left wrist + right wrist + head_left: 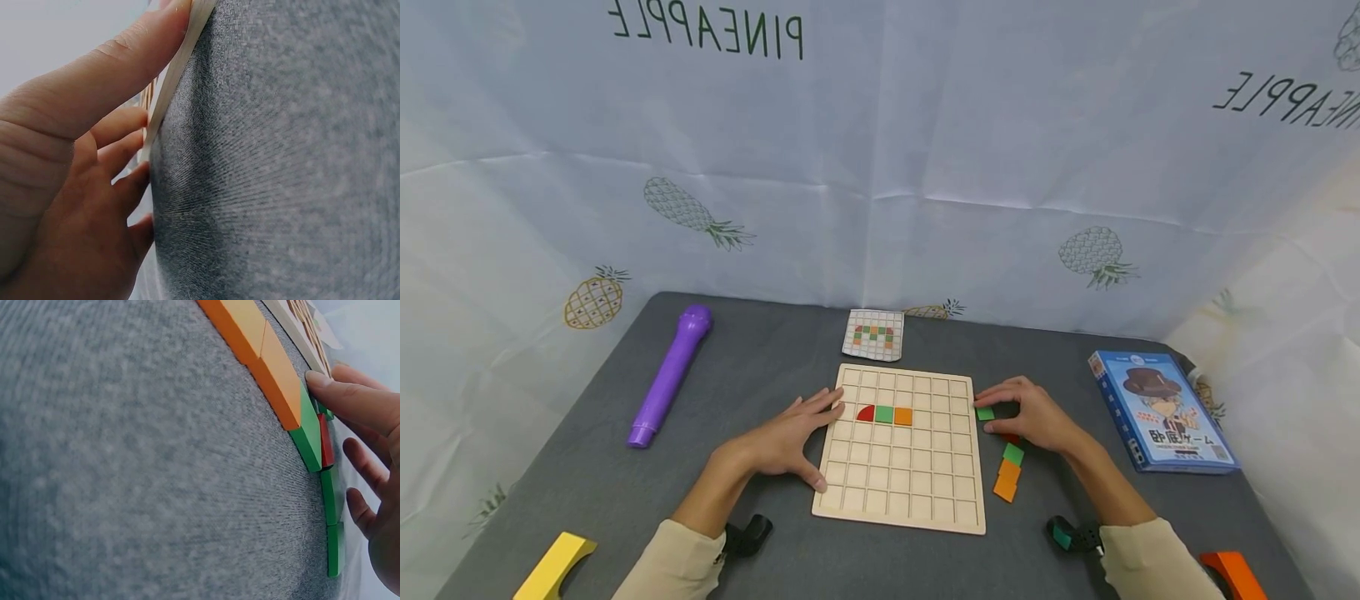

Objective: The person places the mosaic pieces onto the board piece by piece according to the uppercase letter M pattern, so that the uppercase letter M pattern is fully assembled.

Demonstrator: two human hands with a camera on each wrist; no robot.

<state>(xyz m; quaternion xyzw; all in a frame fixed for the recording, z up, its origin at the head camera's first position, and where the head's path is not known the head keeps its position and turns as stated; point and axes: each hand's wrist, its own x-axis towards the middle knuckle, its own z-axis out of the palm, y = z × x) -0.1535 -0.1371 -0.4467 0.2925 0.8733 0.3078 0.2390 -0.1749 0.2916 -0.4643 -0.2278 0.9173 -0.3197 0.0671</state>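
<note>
Wooden grid board (880, 477) flat on grey table (797, 558). Left hand (778, 437) spread wide, thumb and fingertips resting against board's left edge, gripping nothing. Right hand (1037, 417) bent, thumb and fingertips pinching green tile (985, 413) just beside board's right edge. On board, upper left, touching in row: red quarter-round (867, 413), green square (884, 414), orange square (903, 416). Near right hand: two loose orange tiles (1005, 488). Pattern card (872, 335) beyond board.
</note>
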